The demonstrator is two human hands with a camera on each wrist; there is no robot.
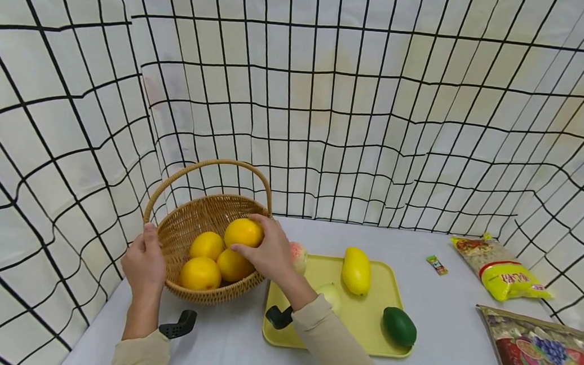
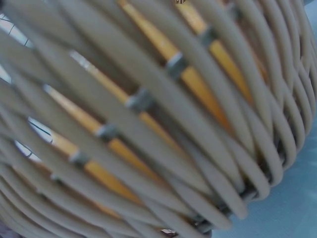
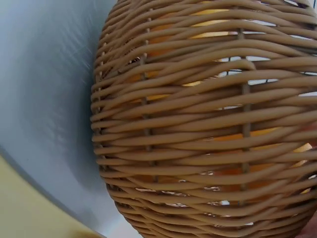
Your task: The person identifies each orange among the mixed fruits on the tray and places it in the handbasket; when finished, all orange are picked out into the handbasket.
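Observation:
A brown wicker basket [image 1: 213, 297] with a tall arched handle stands tilted towards me at the left of the table. My left hand [image 1: 145, 264] grips its left rim by the foot of the handle, thumb uppermost. Inside the basket are several oranges [image 1: 200, 273]. The topmost orange [image 1: 243, 232] lies between the thumb and fingers of my right hand [image 1: 273, 250], at the basket's right side. Both wrist views are filled by the woven wall [image 2: 163, 109], with orange colour showing through its gaps; the hands are mostly hidden there.
Right of the basket, a yellow tray [image 1: 367, 337] carries a mango [image 1: 356, 271], an avocado [image 1: 399, 327], a partly hidden pale fruit [image 1: 329, 293] and a peach [image 1: 297, 256] at its edge. Snack bags [image 1: 501, 270] and a small packet [image 1: 437, 264] lie farther right. Black wire grid [image 1: 327, 111] encloses the table.

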